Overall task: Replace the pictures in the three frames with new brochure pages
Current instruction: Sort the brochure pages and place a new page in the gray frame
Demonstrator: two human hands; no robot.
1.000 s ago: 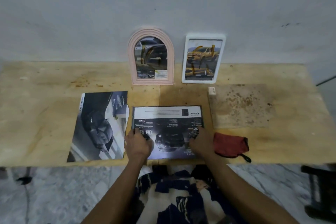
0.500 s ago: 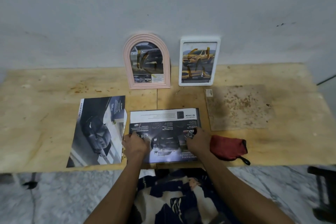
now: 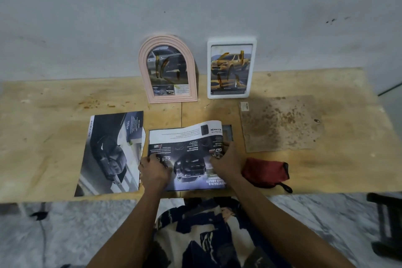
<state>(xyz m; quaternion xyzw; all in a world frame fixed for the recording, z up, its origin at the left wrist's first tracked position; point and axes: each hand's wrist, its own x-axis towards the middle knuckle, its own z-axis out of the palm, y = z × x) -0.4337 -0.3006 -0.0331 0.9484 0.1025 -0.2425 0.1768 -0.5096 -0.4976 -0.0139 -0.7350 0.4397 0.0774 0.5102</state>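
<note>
A dark car brochure page (image 3: 187, 150) lies near the wooden table's front edge. My left hand (image 3: 154, 170) grips its left edge with curled fingers. My right hand (image 3: 228, 159) pinches its right edge, and the far right corner curls up off the table. Beneath that corner a dark grey frame (image 3: 228, 132) shows. A pink arched frame (image 3: 145, 72) and a white rectangular frame (image 3: 254, 67) stand upright against the wall, each holding a car picture. A second loose brochure page (image 3: 111, 152) lies flat to the left.
A stained brown board (image 3: 280, 124) lies flat at the right, with a red pouch (image 3: 265, 172) in front of it beside my right hand. The plywood table (image 3: 43, 128) meets a grey wall. A black object (image 3: 387, 224) stands on the marble floor at the right.
The brochure page's far right corner has lifted and curled, uncovering the dark frame underneath. My right hand shifted to the page's right edge. My left hand stayed at the left edge.
</note>
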